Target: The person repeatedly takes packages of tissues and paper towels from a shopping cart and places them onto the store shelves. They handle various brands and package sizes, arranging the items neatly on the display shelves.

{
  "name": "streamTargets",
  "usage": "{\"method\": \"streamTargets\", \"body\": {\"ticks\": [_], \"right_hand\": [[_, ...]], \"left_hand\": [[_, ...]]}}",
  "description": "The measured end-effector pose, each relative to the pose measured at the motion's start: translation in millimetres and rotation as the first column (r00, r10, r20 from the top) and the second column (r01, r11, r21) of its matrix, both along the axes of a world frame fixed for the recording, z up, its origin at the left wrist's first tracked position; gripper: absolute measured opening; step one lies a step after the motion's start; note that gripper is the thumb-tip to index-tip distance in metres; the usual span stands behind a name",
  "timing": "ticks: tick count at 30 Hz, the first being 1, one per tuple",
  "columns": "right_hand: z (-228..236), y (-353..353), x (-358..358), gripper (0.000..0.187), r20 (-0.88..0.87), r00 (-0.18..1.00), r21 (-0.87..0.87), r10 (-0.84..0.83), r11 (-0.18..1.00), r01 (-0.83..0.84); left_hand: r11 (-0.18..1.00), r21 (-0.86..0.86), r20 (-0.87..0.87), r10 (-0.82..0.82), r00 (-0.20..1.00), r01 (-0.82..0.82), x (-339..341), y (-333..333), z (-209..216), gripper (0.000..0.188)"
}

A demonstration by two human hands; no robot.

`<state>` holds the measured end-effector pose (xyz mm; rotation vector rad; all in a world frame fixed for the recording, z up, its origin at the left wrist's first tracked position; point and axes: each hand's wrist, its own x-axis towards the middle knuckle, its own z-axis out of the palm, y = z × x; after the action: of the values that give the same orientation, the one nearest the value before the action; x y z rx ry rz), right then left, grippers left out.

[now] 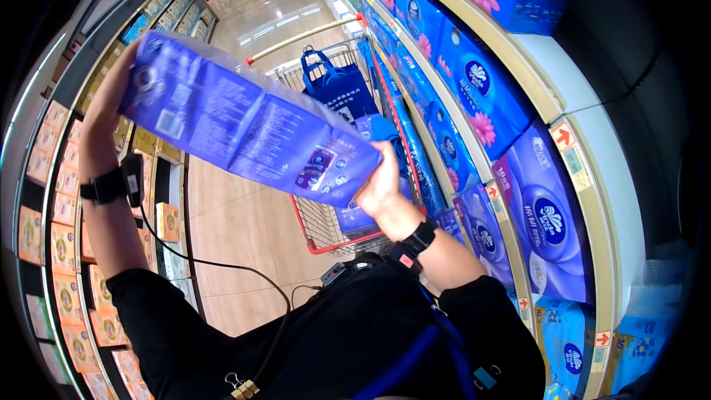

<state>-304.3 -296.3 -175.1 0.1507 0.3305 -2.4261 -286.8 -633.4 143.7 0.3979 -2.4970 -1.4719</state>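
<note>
A long purple plastic-wrapped pack of tissues (244,122) is held up in front of me, tilted so its left end is higher than its right. My left hand (107,107) grips the left end, its fingers mostly hidden behind the pack. At the lower right corner, my right hand (381,184) is closed on the other end, with the thumb along the edge. Beyond and partly behind the pack stands a shopping cart (315,230) with red trim. In it are a dark blue tote bag (339,89) and purple packs (355,220).
Close on my right, a shelf (544,89) is stocked with blue and purple tissue packs (552,211). Another shelf on my left carries orange boxes (65,255). Tiled floor (226,226) runs between them. A black cable (222,261) hangs from my left wrist.
</note>
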Motion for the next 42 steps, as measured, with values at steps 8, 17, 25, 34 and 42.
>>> {"method": "streamTargets", "body": {"ticks": [8,17,25,34,42], "right_hand": [[-116,-82,0,0.064,0.23,0.97,-0.139,0.083,0.989,-0.052],[-180,-87,19,0.062,0.503,0.844,0.077,0.187,0.963,-0.259],[-214,-76,42,0.061,0.625,0.676,0.003,0.39,0.865,-0.501],[-241,-25,-12,0.054,0.375,0.677,0.557,0.633,0.429,-0.711],[-229,-19,-173,0.057,-0.217,0.722,0.547,0.656,-0.531,0.647]], "left_hand": [[0.826,-0.431,0.559,-0.071,0.826,0.363,-174,-6,-112,0.066],[0.718,-0.409,0.706,-0.143,0.694,0.563,-256,-18,-294,0.076],[0.68,-0.357,0.756,-0.194,0.626,0.641,-245,-89,-500,0.063],[0.485,0.018,0.905,-0.379,0.192,0.875,-182,-30,-632,0.071],[0.294,-0.005,0.921,-0.37,0.119,0.956,-154,8,-585,0.073]]}}
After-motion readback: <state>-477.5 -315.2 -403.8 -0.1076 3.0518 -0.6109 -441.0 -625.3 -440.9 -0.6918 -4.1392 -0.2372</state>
